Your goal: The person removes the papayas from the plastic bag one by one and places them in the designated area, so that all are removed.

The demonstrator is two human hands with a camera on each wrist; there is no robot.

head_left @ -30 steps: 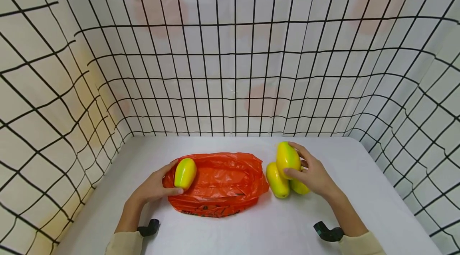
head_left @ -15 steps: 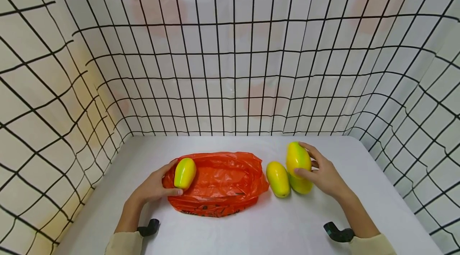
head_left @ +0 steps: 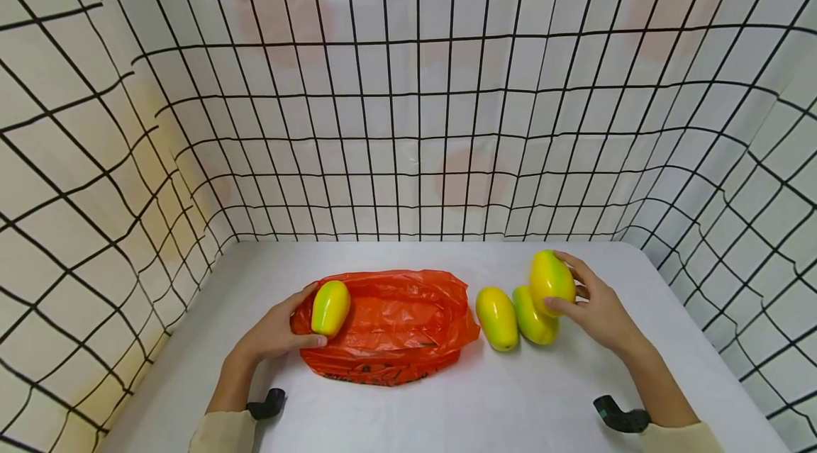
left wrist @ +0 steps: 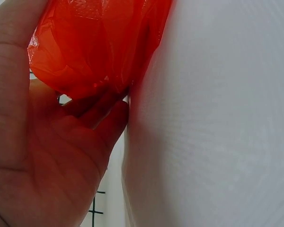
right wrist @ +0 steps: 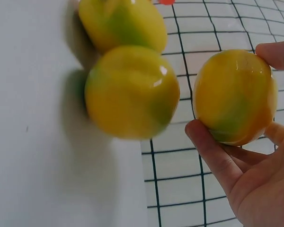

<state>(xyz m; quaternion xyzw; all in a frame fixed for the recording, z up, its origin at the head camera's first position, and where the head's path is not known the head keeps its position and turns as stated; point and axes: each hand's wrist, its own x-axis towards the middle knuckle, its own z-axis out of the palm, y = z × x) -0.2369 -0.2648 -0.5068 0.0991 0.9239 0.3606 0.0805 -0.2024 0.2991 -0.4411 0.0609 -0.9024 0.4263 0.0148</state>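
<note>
My right hand (head_left: 596, 308) holds a yellow mango (head_left: 552, 283) with green patches, thumb and fingers round its sides. In the right wrist view this mango (right wrist: 234, 97) is apart from the white surface. Two similar mangoes lie on the table just left of it, a left mango (head_left: 497, 318) and a right mango (head_left: 533, 315). Curved round the left end of a red plastic bag (head_left: 398, 322), my left hand (head_left: 274, 329) grips its side, the thumb at the front. Inside that end of the open bag rests another mango (head_left: 331, 308). In the left wrist view the bag (left wrist: 99, 42) partly hides the fingertips.
A white table (head_left: 447, 410) bears the bag and fruit. Black wire grid panels (head_left: 418, 120) stand behind it and along both sides, backed by pale sheeting. A dark wrist-worn device (head_left: 620, 415) sits on the right wrist, and a matching device (head_left: 267, 404) on the left.
My right hand has carried its mango to the right, off from over the two mangoes on the table, uncovering most of the right one. My left hand and the bag keep their place.
</note>
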